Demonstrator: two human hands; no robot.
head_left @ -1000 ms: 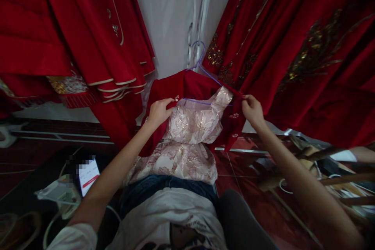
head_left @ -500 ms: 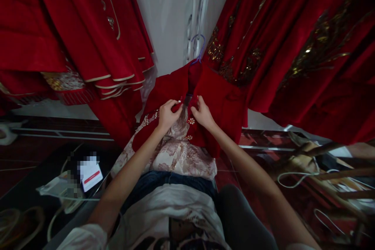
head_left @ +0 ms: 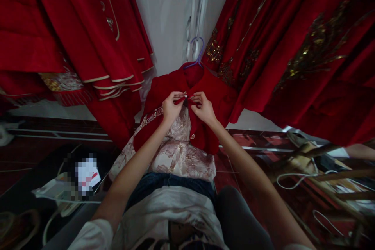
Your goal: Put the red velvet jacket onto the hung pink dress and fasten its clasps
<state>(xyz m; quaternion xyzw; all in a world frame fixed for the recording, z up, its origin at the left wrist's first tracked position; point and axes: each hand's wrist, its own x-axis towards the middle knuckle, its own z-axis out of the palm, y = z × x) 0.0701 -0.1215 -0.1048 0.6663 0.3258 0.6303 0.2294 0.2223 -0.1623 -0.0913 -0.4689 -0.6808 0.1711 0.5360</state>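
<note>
A short red jacket [head_left: 215,93] hangs on a purple hanger [head_left: 197,52] over a pale pink brocade dress [head_left: 181,152] that drapes onto my lap. My left hand [head_left: 172,107] pinches the jacket's left front edge near the collar, by a pearl button. My right hand [head_left: 202,107] pinches the right front edge close beside it. The two edges meet between my fingertips. Another pearl button shows lower on the right panel.
Red embroidered gowns hang at left [head_left: 73,31] and right [head_left: 293,47] against a white wall [head_left: 170,15]. A phone [head_left: 84,174] lies on a dark surface at lower left with cables. Wooden pieces and wire hangers [head_left: 316,172] lie on the red floor at right.
A second ago my hands held the jacket open wide. They came together at the centre, closing the jacket over the pink dress, then rose toward the collar.
</note>
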